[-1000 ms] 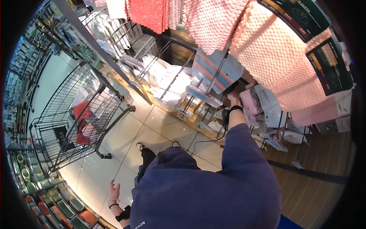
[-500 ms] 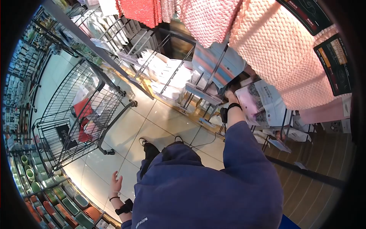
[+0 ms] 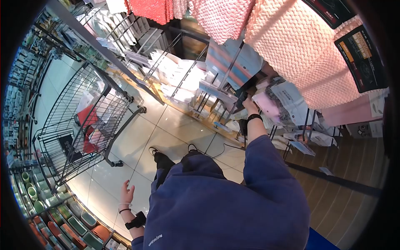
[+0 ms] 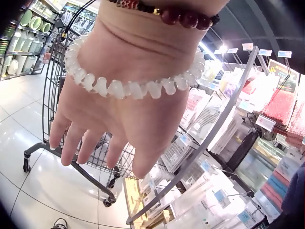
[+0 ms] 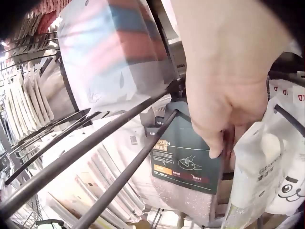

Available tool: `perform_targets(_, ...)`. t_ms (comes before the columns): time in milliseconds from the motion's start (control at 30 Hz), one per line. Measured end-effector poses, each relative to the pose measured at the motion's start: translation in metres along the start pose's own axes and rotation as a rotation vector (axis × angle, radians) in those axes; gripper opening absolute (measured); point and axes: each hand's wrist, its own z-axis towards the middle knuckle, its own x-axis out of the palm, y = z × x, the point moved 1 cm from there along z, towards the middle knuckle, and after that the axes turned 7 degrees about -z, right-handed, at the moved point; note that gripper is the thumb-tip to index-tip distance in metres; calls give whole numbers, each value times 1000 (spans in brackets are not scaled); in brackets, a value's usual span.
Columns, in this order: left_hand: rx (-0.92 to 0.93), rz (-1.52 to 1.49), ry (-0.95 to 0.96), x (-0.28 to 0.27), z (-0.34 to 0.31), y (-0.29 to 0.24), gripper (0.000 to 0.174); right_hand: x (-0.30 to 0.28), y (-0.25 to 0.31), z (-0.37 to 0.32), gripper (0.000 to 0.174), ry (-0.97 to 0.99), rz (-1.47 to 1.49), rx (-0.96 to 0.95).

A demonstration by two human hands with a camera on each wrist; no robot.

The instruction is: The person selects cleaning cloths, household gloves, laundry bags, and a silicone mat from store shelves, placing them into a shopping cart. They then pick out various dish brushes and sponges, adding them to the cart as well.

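The shopping cart (image 3: 68,121) stands on the floor (image 3: 141,166), left of the hanging cloths (image 3: 300,58).

The person wears a loose, dark navy-blue top (image 3: 233,204) with small white lettering (image 3: 155,240) low on its left side, black trousers (image 3: 163,164) and dark shoes (image 3: 153,151) with pale edging. The left wrist carries a clear-white coiled bracelet (image 4: 136,89) and a bead bracelet (image 4: 186,19) with glossy dark-red beads, one gold bead and a patterned red one; a wide black strap (image 3: 136,221) sits higher up. A black band (image 3: 254,118) circles the right wrist.
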Motion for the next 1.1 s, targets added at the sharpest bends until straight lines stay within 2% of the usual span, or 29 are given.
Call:
perform_targets(33, -4, 1, -3, 1, -4, -1, 48, 4, 0, -1, 57, 4, 0, -4)
perform_targets(100, 30, 44, 1, 2, -10, -4, 48, -9, 11, -20, 76, 49, -124, 33)
perform_targets(267, -33, 47, 28, 4, -16, 3, 48, -3, 17, -26, 69, 105, -169, -59)
perform_targets(333, -42, 52, 37, 3, -15, 10, 48, -3, 19, -21, 65, -39, 131, -100)
perform_targets(367, -15, 33, 30, 1, -11, 16, 48, 2, 17, -16, 65, -38, 129, -102)
perform_targets(433, 5, 10, 20, 1, -12, 19, 48, 13, 13, -7, 50, -213, 276, -128)
perform_targets(467, 15, 8, 11, -1, -12, 15, 48, -1, 20, -19, 36, -206, 221, -142)
perform_targets(600, 0, 19, 25, -7, -10, -4, 47, -19, 27, -48, 24, -264, 175, -79)
perform_targets(667, -12, 25, 33, -5, -9, -11, 47, -22, 26, -52, 23, -107, 62, -202)
perform_targets(700, -29, 31, 39, -4, -9, -14, 47, -20, 23, -56, 23, -111, 62, -200)
perform_targets(800, -41, 42, 49, 0, -12, -23, 47, -10, 16, -78, 22, -201, 182, -451)
perform_targets(833, -40, 39, 49, 1, -12, -20, 47, -8, 13, -84, 22, -202, 181, -453)
perform_targets(900, -21, 9, 59, 5, -6, -9, 48, -23, 22, -109, 18, -17, 133, -627)
perform_targets(933, -22, 6, 60, 8, -2, -3, 48, -28, 25, -120, 17, -36, 82, -691)
perform_targets(967, -19, -13, 58, 10, 2, -2, 48, -31, 26, -125, 17, -32, 78, -691)
perform_targets(1033, -33, -31, 61, 14, 4, 6, 48, -30, 25, -139, 17, 108, 84, -694)
perform_targets(1100, 58, -40, 62, 14, 8, 2, 49, -28, 24, -155, 16, 117, 110, -716)
